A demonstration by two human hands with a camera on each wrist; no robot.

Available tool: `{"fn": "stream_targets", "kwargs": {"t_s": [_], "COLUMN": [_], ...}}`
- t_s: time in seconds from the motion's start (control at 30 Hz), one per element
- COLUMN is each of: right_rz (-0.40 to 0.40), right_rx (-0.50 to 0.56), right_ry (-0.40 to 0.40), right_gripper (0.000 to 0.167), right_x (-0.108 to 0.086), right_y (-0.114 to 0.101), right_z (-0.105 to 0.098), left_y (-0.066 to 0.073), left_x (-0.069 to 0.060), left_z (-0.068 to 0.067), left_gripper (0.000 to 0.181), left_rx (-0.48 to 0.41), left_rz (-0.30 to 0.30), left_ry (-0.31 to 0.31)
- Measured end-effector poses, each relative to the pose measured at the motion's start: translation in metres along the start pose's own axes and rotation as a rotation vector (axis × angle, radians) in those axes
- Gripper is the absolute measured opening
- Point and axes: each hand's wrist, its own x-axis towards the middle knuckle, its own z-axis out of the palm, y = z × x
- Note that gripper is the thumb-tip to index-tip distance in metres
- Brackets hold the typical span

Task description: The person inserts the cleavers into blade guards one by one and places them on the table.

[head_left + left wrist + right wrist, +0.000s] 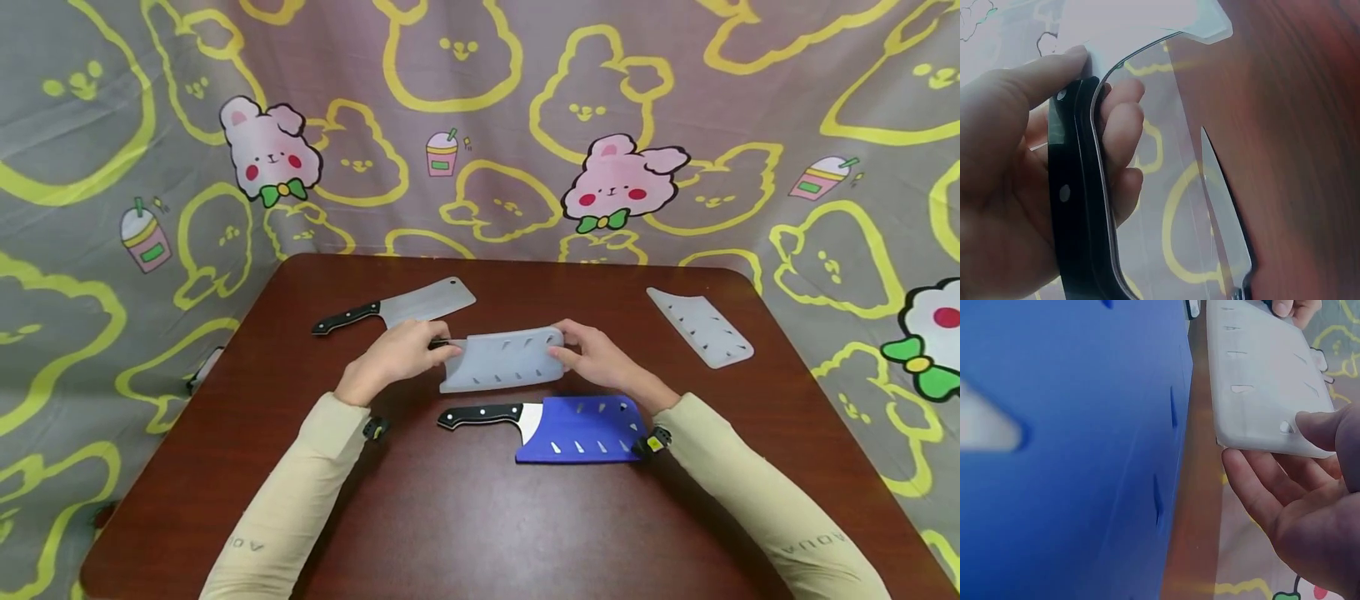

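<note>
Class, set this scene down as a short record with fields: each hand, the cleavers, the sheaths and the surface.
Left hand: grips the held cleaver by its black handle
Right hand: pinches the end of the white sheath
White sheath: on the held cleaver's blade
Near cleaver: on the table, blade in the blue sheath
Bare cleaver: beyond the left hand, unsheathed
Loose sheath: far right, no cleaver seen in it
Cleaver count: three
Sheath count: three
Surface: brown table
</note>
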Motion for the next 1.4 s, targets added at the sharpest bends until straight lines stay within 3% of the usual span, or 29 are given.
{"fn": "stream_targets", "kwargs": {"t_s": [0.43, 0.77, 1.07, 1.4], "right_rz": [0.006, 0.051, 0.118, 0.16], "right_rx": [0.056, 0.087, 0.097, 0.007], "right_ry": [-0.086, -0.024, 0.014, 0.101], "right_gripper": [0.033, 0.038, 0.042, 0.04], "right_x": [0.021, 0.023, 0.002, -0.026], "right_y": [0.001, 0.008, 0.029, 0.057], "right_z": [0.012, 0.002, -0.029, -0.077], "left_y": [-0.02, -0.027, -0.042, -0.079], "left_x": [-0.003, -0.003, -0.008, -0.012], "left_z": [0.0, -0.007, -0.021, -0.024], "left_gripper": [0.026, 0.025, 0.028, 0.026], "left_rx": [-0.002, 0.015, -0.003, -0.013], "left_rz": [-0.029, -0.063, -0.096, -0.18], "left_ry": [-0.031, 0.068, 0.085, 0.119]}}
